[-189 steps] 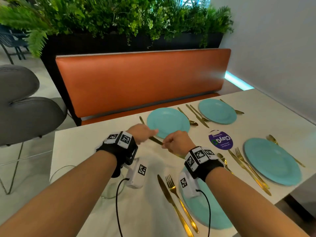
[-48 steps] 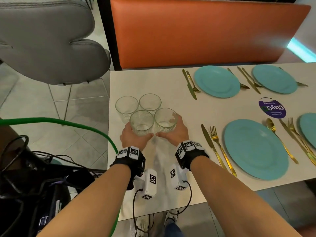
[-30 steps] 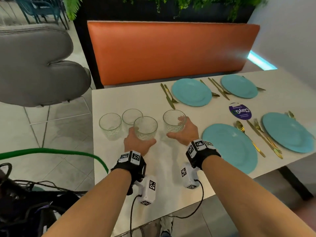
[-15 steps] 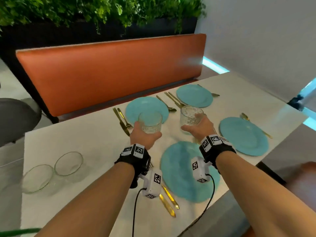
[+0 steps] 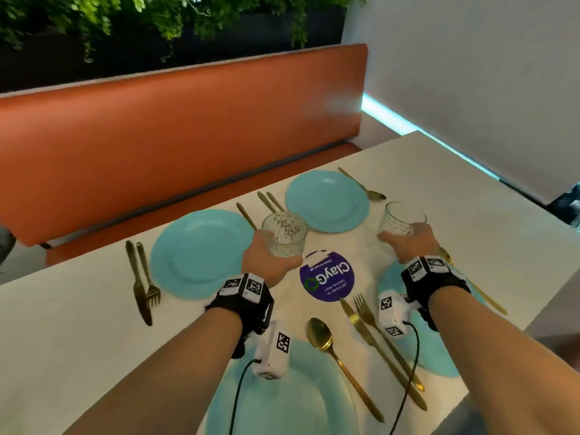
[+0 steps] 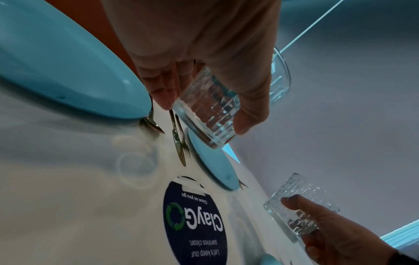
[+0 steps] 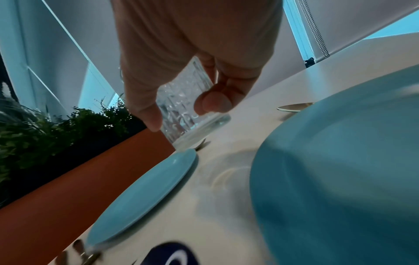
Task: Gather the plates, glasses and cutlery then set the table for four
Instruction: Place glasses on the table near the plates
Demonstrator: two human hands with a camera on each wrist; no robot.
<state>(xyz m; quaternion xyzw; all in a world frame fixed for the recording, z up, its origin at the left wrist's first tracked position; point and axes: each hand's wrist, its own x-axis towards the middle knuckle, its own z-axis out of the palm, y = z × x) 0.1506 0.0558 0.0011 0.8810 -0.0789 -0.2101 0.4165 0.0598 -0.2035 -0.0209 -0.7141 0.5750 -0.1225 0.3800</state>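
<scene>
Now | left hand [image 5: 266, 259] grips glass [image 5: 285, 234] above purple sticker [image 5: 326, 276] | right hand [image 5: 408, 244] grips second glass [image 5: 401, 218] right of sticker | risk: base clips fork on descent, tips.

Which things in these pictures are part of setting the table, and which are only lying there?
Part of the job:
- patterned clear glass in left hand
- patterned clear glass in right hand
- round turquoise plates
- gold cutlery

Only lying there:
- round purple ClayGo sticker
- orange bench
- green plants
</scene>
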